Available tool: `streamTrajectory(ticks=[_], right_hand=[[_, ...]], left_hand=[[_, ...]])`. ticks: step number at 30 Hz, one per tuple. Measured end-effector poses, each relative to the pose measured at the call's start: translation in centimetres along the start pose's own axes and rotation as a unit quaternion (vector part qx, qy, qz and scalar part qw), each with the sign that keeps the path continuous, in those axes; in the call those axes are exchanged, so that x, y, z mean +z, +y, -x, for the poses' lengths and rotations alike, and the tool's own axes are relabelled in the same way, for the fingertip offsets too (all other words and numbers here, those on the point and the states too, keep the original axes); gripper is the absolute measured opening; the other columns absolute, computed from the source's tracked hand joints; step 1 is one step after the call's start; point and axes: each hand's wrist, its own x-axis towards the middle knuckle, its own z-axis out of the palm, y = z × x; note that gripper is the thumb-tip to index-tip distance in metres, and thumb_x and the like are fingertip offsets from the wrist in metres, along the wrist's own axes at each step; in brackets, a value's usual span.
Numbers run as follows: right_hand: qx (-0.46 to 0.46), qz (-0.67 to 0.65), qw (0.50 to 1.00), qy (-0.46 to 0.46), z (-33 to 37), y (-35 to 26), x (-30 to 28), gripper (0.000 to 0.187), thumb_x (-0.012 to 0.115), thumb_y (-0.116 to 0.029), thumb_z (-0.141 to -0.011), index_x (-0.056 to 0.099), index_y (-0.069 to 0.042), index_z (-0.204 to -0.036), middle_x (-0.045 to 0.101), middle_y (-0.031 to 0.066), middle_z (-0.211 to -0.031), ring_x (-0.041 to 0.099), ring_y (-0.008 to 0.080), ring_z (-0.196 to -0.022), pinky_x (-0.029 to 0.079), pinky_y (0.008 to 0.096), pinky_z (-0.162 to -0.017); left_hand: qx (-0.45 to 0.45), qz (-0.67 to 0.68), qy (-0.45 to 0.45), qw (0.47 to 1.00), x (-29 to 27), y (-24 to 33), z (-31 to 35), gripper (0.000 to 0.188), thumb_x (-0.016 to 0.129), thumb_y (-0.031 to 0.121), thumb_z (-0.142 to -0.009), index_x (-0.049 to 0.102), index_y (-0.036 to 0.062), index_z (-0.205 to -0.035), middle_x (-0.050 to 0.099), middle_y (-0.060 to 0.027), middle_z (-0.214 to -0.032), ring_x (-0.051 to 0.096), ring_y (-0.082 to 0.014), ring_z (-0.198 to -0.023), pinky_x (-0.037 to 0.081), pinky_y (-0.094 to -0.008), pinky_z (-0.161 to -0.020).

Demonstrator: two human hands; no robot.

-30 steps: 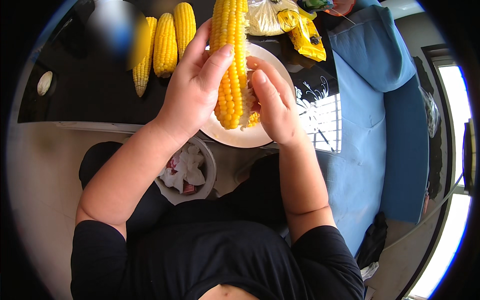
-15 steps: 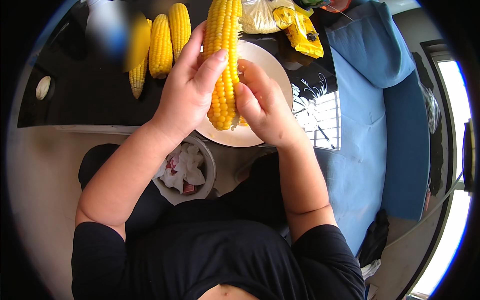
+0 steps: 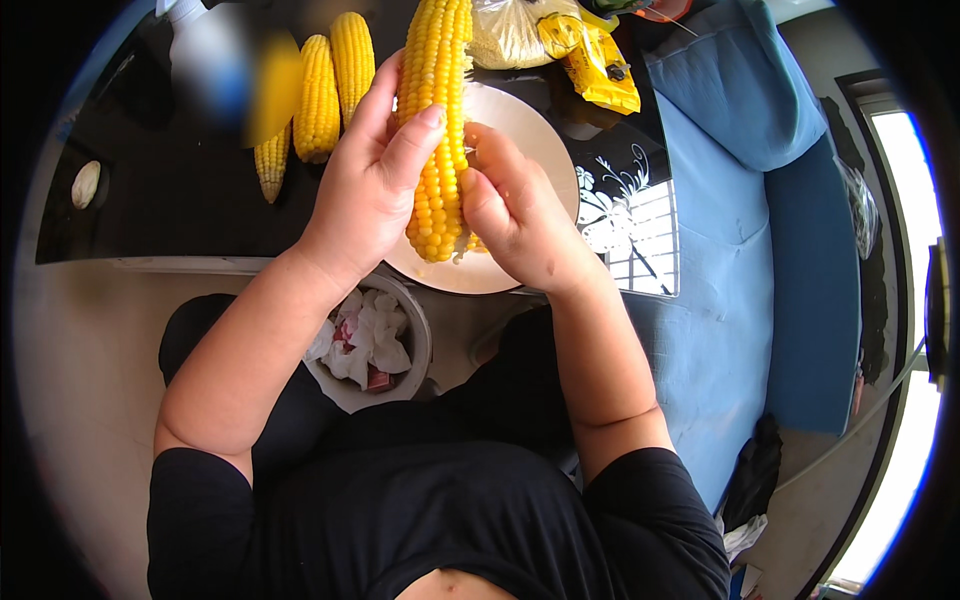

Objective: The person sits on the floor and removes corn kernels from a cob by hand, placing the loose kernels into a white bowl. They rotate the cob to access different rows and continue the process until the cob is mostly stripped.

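Through the head camera I see the left hand point(image 3: 370, 190) wrapped firmly around a corn cob point(image 3: 435, 130), thumb laid across the kernels and fingers behind it. The cob points away from the wearer, and its far end reaches the top edge of my view. Against its right side is the right hand point(image 3: 525, 220), half curled, with the thumb touching the kernels; I cannot tell whether that hand has hold of anything. Along this side of the cob I can make out a pale, ragged edge.

Under both hands I see a pale round plate point(image 3: 535, 120), with a few yellow kernels point(image 3: 475, 243) on it just beside the right thumb. The plate is on a glossy black bench point(image 3: 170, 200), which shows a white flower pattern point(image 3: 610, 200) to the right of the right hand. Nearer the wearer than the left hand, below the bench, is a bin point(image 3: 421, 335) holding crumpled white tissue point(image 3: 375, 335).

Beyond the left hand, to its left, I count three more cobs point(image 3: 317, 100), one partly hidden by a blurred yellow shape point(image 3: 275, 85). Past the right hand are a clear bag of pale grains point(image 3: 515, 35) and a yellow packet point(image 3: 603, 70). Farther right is a blue sofa point(image 3: 700, 250).
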Motion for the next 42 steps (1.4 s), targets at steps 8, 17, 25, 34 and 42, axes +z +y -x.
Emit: streamTrajectory(ticks=[8,17,25,34,42], right_hand=[[0.015,-0.084,0.996,0.024,0.0,0.9,-0.2,0.035,0.042,-0.012,-0.084,0.043,0.009,-0.112,0.059,0.0173,-0.075,0.059,0.0281,-0.068,0.047,0.0347,-0.065],[0.023,-0.149,0.989,-0.002,-0.1,1.3,-0.1,0.036,0.049,-0.018,-0.085,0.044,0.009,-0.109,0.060,0.0149,-0.074,0.058,0.0205,-0.067,0.046,0.0308,-0.061],[-0.039,0.012,0.997,0.060,-0.3,2.1,0.0,0.030,0.046,-0.015,-0.085,0.047,0.007,-0.106,0.060,0.0144,-0.074,0.058,0.0207,-0.067,0.047,0.0312,-0.063],[0.115,-0.132,0.985,-0.008,-0.1,-0.9,-0.7,0.042,0.047,-0.030,-0.090,0.044,0.005,-0.113,0.058,0.0139,-0.072,0.056,0.0204,-0.066,0.044,0.0313,-0.061],[-0.011,0.022,0.999,0.030,-0.3,0.0,-0.4,0.038,0.043,-0.025,-0.090,0.043,0.007,-0.112,0.059,0.0228,-0.077,0.057,0.0378,-0.072,0.045,0.0409,-0.064]], left_hand=[[0.017,0.000,0.014,1.000,0.0,0.0,-0.3,0.047,0.043,0.023,-0.094,0.027,0.0053,-0.135,0.048,-0.0061,-0.116,0.048,-0.0099,-0.104,0.038,-0.0232,-0.091],[0.011,-0.045,-0.004,0.999,0.1,0.1,0.0,0.052,0.042,0.022,-0.094,0.022,0.0019,-0.137,0.041,-0.0093,-0.127,0.043,-0.0137,-0.114,0.034,-0.0263,-0.097],[-0.004,0.015,0.010,1.000,0.0,-0.3,-0.2,0.048,0.043,0.023,-0.094,0.027,0.0051,-0.135,0.048,-0.0071,-0.117,0.048,-0.0112,-0.106,0.038,-0.0241,-0.092],[0.004,-0.007,0.003,1.000,0.2,-0.3,0.0,0.048,0.043,0.023,-0.094,0.026,0.0054,-0.136,0.047,-0.0073,-0.119,0.047,-0.0120,-0.108,0.037,-0.0245,-0.094],[-0.010,0.024,0.008,1.000,0.7,-0.3,-0.1,0.049,0.041,0.023,-0.094,0.024,0.0053,-0.136,0.044,-0.0083,-0.123,0.045,-0.0132,-0.111,0.035,-0.0256,-0.096]])
